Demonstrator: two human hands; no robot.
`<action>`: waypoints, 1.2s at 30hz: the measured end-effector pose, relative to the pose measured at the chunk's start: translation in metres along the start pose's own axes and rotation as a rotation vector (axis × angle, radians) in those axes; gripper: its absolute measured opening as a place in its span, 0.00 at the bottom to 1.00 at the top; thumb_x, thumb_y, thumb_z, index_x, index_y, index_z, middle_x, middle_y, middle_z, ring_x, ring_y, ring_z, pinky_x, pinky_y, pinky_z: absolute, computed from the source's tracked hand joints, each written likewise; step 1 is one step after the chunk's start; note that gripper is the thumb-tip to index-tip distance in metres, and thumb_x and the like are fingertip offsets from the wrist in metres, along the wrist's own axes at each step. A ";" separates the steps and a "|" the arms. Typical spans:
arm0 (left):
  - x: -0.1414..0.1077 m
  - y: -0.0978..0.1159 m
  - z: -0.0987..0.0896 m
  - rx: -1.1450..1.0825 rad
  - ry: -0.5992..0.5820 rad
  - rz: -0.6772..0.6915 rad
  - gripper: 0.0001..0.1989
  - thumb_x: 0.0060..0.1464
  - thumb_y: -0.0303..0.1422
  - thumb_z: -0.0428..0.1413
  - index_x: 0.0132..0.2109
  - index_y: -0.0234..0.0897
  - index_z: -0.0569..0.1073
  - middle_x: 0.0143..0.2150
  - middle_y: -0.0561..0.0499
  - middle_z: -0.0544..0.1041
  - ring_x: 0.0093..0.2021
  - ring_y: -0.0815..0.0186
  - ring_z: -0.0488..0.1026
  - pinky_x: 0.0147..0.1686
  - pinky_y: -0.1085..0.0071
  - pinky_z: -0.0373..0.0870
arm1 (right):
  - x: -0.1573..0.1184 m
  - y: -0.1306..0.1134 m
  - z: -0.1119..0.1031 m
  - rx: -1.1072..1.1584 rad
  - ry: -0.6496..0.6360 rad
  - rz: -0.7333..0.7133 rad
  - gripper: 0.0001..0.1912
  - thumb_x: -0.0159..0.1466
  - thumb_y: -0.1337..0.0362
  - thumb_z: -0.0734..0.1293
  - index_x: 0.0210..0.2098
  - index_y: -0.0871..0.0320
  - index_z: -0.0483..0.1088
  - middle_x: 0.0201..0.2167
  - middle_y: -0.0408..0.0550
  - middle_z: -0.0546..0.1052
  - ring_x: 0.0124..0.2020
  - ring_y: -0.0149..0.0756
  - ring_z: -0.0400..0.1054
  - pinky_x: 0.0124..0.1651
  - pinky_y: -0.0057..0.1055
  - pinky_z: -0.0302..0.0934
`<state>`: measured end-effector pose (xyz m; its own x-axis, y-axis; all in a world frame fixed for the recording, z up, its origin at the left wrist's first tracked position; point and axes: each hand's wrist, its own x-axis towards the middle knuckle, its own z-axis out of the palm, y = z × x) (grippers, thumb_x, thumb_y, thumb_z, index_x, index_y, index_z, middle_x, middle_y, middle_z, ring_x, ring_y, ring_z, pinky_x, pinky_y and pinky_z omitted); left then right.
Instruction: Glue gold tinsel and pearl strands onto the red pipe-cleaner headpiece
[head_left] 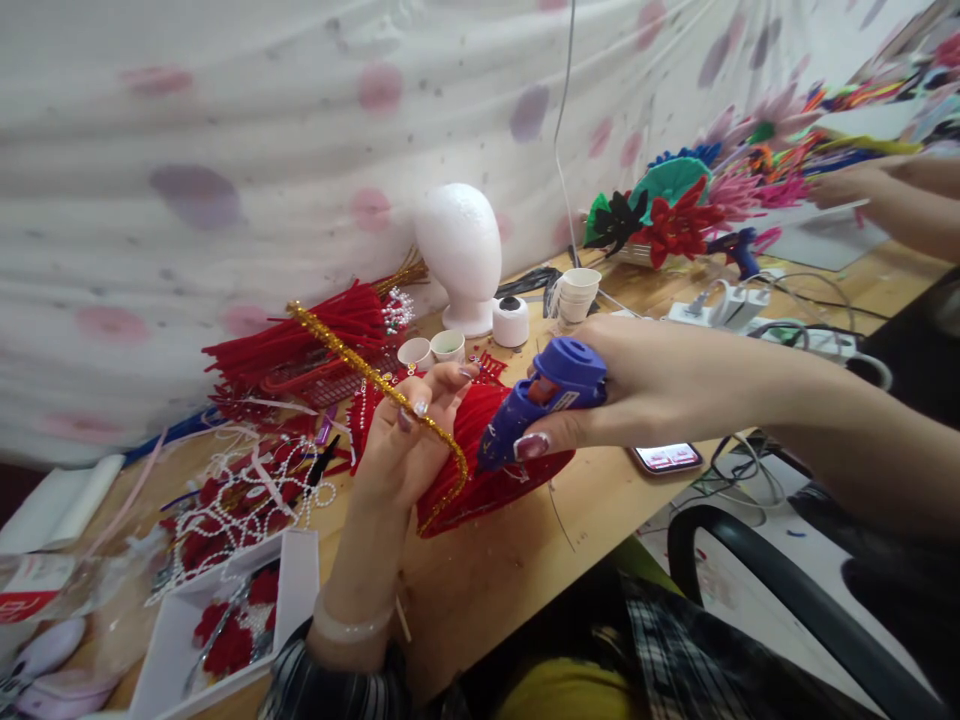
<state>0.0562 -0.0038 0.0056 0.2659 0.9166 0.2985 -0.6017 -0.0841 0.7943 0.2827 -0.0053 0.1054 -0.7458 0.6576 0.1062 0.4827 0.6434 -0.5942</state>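
My left hand (409,440) pinches a gold tinsel stem (345,350), which runs from the upper left down and curves along the edge of a red fuzzy piece (487,495). My right hand (600,400) is wrapped round a blue glue gun (536,400). The gun's nozzle points down and left, close to the gold stem and the red piece. Part of the red piece is hidden behind my left hand and the gun.
A white foam head (459,245) stands behind, near a white bottle (511,322) and paper cups (579,292). Red stems (315,330), bead strings (255,500) and a white box (300,580) lie left. A phone (667,457), power strip (720,305) and another person's arms (915,205) are right.
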 end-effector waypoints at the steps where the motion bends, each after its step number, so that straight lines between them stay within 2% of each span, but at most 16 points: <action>1: 0.000 0.000 0.000 0.003 0.006 0.001 0.18 0.42 0.46 0.74 0.25 0.46 0.74 0.42 0.57 0.81 0.52 0.59 0.75 0.64 0.56 0.64 | -0.001 0.000 -0.001 -0.001 0.012 0.001 0.16 0.66 0.50 0.70 0.33 0.56 0.77 0.26 0.41 0.79 0.28 0.35 0.70 0.31 0.29 0.57; 5: 0.000 -0.001 0.000 0.010 0.001 0.013 0.17 0.42 0.46 0.74 0.25 0.47 0.75 0.41 0.58 0.81 0.52 0.60 0.76 0.66 0.55 0.61 | -0.007 0.003 -0.004 0.027 0.021 0.017 0.14 0.65 0.50 0.70 0.35 0.55 0.78 0.29 0.41 0.81 0.32 0.37 0.73 0.34 0.30 0.61; 8: 0.000 -0.001 -0.001 0.001 -0.007 0.011 0.16 0.41 0.46 0.74 0.25 0.48 0.76 0.40 0.59 0.81 0.52 0.61 0.76 0.66 0.55 0.62 | -0.012 0.005 -0.006 0.050 0.016 0.045 0.14 0.65 0.51 0.71 0.38 0.55 0.80 0.35 0.42 0.84 0.34 0.37 0.75 0.35 0.29 0.63; 12: 0.000 -0.001 -0.003 -0.014 -0.016 0.012 0.14 0.42 0.45 0.74 0.26 0.48 0.78 0.41 0.58 0.82 0.51 0.62 0.76 0.64 0.58 0.63 | -0.020 0.010 -0.008 0.082 0.025 0.066 0.12 0.66 0.53 0.71 0.40 0.54 0.81 0.40 0.43 0.85 0.34 0.36 0.75 0.34 0.29 0.65; 14: 0.000 -0.001 -0.003 -0.007 -0.005 0.015 0.15 0.42 0.46 0.74 0.25 0.48 0.77 0.41 0.57 0.82 0.51 0.61 0.76 0.65 0.57 0.63 | -0.024 0.014 -0.010 0.073 0.027 0.092 0.14 0.65 0.51 0.71 0.40 0.54 0.82 0.37 0.43 0.84 0.33 0.37 0.75 0.33 0.30 0.65; 17: 0.000 0.000 -0.002 0.002 0.010 0.015 0.17 0.41 0.46 0.74 0.25 0.47 0.76 0.41 0.57 0.81 0.52 0.60 0.76 0.67 0.55 0.61 | -0.029 0.021 -0.012 0.024 0.039 0.130 0.17 0.64 0.48 0.72 0.39 0.56 0.81 0.29 0.41 0.81 0.29 0.36 0.72 0.28 0.29 0.62; 20: 0.000 0.000 -0.003 0.000 0.008 0.012 0.17 0.41 0.46 0.74 0.25 0.47 0.75 0.40 0.57 0.80 0.52 0.60 0.76 0.68 0.55 0.60 | -0.032 0.023 -0.013 0.055 0.060 0.099 0.15 0.64 0.50 0.72 0.35 0.55 0.80 0.24 0.37 0.78 0.26 0.31 0.68 0.27 0.27 0.60; 26: -0.001 -0.001 -0.007 -0.024 -0.030 0.021 0.14 0.44 0.45 0.74 0.27 0.49 0.77 0.40 0.59 0.80 0.52 0.64 0.76 0.65 0.62 0.62 | -0.025 0.011 -0.006 0.139 0.075 0.052 0.13 0.66 0.52 0.70 0.41 0.54 0.79 0.29 0.38 0.80 0.31 0.34 0.73 0.33 0.27 0.63; 31: -0.001 -0.001 -0.007 -0.041 -0.046 0.048 0.12 0.47 0.43 0.73 0.28 0.48 0.78 0.39 0.58 0.80 0.51 0.65 0.77 0.61 0.64 0.67 | -0.018 0.009 0.001 0.084 0.099 0.047 0.13 0.65 0.51 0.70 0.34 0.55 0.77 0.28 0.40 0.81 0.30 0.34 0.73 0.34 0.29 0.63; 36: -0.001 0.000 -0.006 -0.049 -0.037 0.042 0.13 0.45 0.43 0.74 0.27 0.48 0.78 0.38 0.59 0.80 0.51 0.66 0.78 0.60 0.65 0.68 | -0.026 0.019 -0.003 0.095 0.152 0.030 0.15 0.66 0.49 0.70 0.42 0.51 0.80 0.35 0.40 0.84 0.35 0.37 0.76 0.36 0.30 0.65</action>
<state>0.0513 -0.0018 0.0019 0.2666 0.8977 0.3509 -0.6491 -0.1019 0.7538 0.3125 -0.0094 0.0936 -0.6506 0.7320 0.2024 0.4526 0.5877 -0.6706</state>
